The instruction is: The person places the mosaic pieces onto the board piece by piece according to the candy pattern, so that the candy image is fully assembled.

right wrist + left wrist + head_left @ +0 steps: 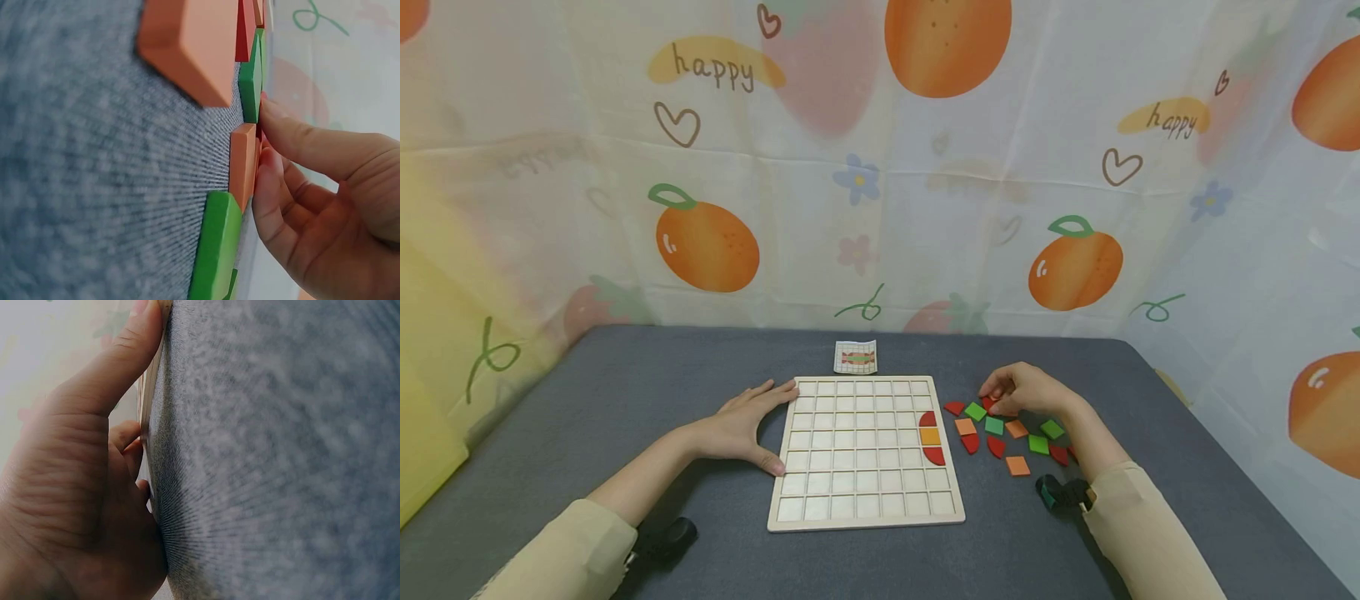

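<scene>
My left hand [739,427] touches the left edge of a pale wooden grid board [865,527], thumb and fingers spread apart along its frame. In the left wrist view the thumb [115,369] presses against the board's thin side. At the board's right edge sit a red curved piece [928,418], a yellow-orange square [930,437] and another red curved piece [934,456], stacked in one column. My right hand [1030,390] is over the loose pieces and pinches a red piece [988,403], mostly hidden by the thumb and fingertips.
Several loose pieces lie right of the board, among them an orange square [1018,466], a green tile [1038,444] and a red quarter-round [970,443]. A small pattern card [855,357] lies behind the board. A printed curtain [880,208] hangs behind the grey table [722,533].
</scene>
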`<state>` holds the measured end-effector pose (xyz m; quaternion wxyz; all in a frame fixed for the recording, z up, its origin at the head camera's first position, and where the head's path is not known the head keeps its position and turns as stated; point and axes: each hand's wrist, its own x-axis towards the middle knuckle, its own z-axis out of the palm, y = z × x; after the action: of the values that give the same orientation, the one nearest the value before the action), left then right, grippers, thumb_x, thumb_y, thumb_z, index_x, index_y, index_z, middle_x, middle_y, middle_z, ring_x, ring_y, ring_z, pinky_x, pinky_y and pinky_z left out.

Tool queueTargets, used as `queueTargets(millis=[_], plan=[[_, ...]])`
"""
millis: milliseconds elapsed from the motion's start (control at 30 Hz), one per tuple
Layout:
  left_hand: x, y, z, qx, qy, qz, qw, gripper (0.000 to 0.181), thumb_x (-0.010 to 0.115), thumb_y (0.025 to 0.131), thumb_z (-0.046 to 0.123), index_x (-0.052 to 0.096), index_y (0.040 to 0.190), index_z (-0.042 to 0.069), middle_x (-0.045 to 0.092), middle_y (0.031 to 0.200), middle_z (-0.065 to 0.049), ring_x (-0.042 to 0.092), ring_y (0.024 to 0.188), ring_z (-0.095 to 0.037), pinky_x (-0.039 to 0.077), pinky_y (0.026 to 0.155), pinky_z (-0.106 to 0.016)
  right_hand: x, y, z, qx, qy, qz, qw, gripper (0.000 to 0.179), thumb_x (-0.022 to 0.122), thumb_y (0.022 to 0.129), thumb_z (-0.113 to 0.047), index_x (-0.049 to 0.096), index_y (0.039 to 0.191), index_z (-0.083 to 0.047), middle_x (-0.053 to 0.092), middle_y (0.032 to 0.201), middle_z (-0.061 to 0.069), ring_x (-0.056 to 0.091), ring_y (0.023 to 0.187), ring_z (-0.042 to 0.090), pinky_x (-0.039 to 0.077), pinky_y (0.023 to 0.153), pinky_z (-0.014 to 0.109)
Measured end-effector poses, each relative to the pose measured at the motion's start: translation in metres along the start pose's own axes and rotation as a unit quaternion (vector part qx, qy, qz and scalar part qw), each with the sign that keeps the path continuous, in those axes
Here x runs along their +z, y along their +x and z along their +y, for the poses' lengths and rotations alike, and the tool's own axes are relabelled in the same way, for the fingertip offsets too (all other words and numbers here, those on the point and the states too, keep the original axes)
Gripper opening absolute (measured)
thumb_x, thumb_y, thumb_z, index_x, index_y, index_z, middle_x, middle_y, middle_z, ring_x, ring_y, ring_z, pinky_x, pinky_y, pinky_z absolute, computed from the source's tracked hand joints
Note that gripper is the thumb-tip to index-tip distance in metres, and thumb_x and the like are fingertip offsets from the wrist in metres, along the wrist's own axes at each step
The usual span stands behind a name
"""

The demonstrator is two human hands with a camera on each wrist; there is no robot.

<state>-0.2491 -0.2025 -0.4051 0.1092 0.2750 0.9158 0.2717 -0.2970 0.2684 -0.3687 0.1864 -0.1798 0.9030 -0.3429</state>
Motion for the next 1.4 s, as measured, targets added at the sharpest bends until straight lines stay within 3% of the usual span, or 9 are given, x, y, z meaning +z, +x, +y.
queueTargets(millis=[433,767,1200,1400], plan=[[0.0007,0.0007,-0.0006,0.000,0.001,-0.001,1.0000,0.116,0.086,0.066,0.053,0.029,0.156,0.007,0.018,0.167,-0.013,0.008,0.153,-0.049,0.009,0.115,-0.075,-0.0001,-0.0005,-0.0023,0.005,-0.010,0.023,0.9997,0.014,0.073,0.086,-0.003,0.066,0.098,0.001,0.071,0.091,0.015,0.062,0.073,0.017,0.053,0.067,0.031],[0.0004,0.0009,-0.0003,-0.002,-0.002,-0.002,1.0000,0.117,0.086,0.066,0.052,0.028,0.156,0.007,0.017,0.167,-0.013,0.007,0.153,-0.049,0.009,0.115,-0.075,0.0002,0.0000,-0.0027,0.022,-0.012,0.008,0.9997,0.027,0.074,0.085,-0.003,0.069,0.111,0.000,0.065,0.092,0.011,0.058,0.076,0.017,0.052,0.070,0.029],[0.0002,0.0007,-0.0012,-0.012,0.001,-0.002,0.9999,0.118,0.086,0.065,0.054,0.027,0.157,0.009,0.017,0.168,-0.011,0.007,0.153,-0.048,0.009,0.114,-0.075,0.0017,0.0006,-0.0060,0.024,-0.053,0.021,0.9981,0.013,0.076,0.085,-0.009,0.065,0.086,-0.003,0.056,0.067,0.002,0.048,0.059,0.016,0.045,0.061,0.030],[0.0004,0.0009,-0.0012,-0.009,0.002,-0.003,0.9999,0.117,0.085,0.066,0.055,0.027,0.157,0.010,0.017,0.168,-0.011,0.007,0.153,-0.048,0.009,0.114,-0.075,0.0019,0.0012,-0.0076,0.024,-0.064,0.021,0.9974,0.013,0.076,0.084,-0.008,0.069,0.094,-0.004,0.062,0.075,0.004,0.053,0.062,0.015,0.048,0.063,0.029]])
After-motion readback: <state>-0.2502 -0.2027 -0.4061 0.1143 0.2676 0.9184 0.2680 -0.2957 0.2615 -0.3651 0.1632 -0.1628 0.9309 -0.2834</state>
